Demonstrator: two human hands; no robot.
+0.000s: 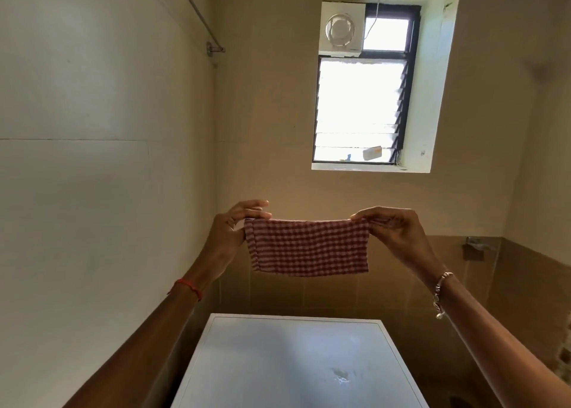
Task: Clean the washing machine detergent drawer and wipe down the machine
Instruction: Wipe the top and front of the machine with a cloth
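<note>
One red thread (pixel 185 285) is sitting on the left wrist. The left hand (pixel 230 231) is pinching the left top corner of the red-and-white checked cloth (pixel 309 247), fingers closed on it. The cloth is hanging in the air, stretched between both hands. The right hand (pixel 398 231) is pinching the right top corner. The white washing machine top (pixel 278 361) is lying near, below the cloth, apart from it.

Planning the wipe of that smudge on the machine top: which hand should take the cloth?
Probably the right hand: like the left hand, it pinches a top corner of the cloth, but the smudge lies right of the middle of the machine top, on that hand's side.
</note>
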